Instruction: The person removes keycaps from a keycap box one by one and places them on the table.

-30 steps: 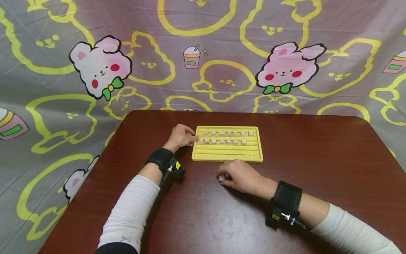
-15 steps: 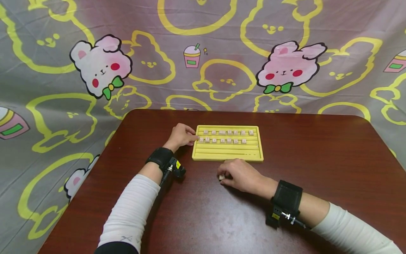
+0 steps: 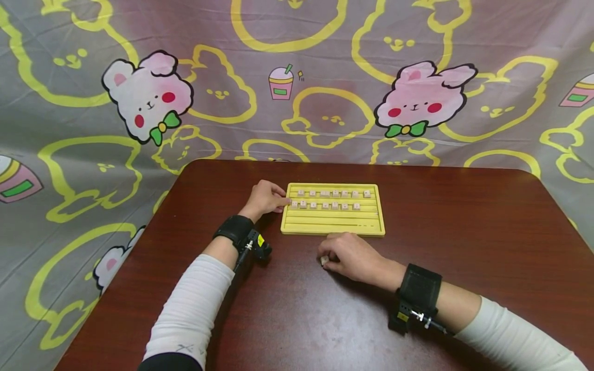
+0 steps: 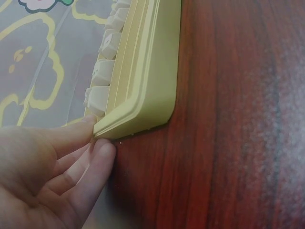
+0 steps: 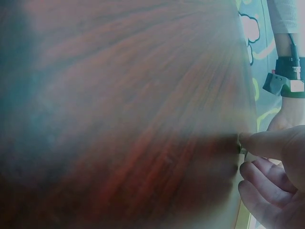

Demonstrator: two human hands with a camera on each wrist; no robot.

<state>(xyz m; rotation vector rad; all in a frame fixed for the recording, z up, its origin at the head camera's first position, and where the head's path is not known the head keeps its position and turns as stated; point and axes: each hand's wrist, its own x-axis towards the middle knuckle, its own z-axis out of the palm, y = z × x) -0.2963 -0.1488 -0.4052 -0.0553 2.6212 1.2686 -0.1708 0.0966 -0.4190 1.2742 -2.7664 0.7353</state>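
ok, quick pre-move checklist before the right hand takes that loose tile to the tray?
1. Right hand has the loose tile pinched at its fingertips on the table: ok.
2. Left hand steadies the yellow tray at its left edge: ok.
3. Free slot rows: the lower grooves hold no tiles: ok.
4. Two upper rows of placed tiles sit in line: ok.
5. Path from tile to tray free of other things: ok.
6. Marking on the tile's face: cannot tell, fingers cover it.

Only the yellow tray [image 3: 332,226] interrupts the bare brown table [image 3: 464,247]
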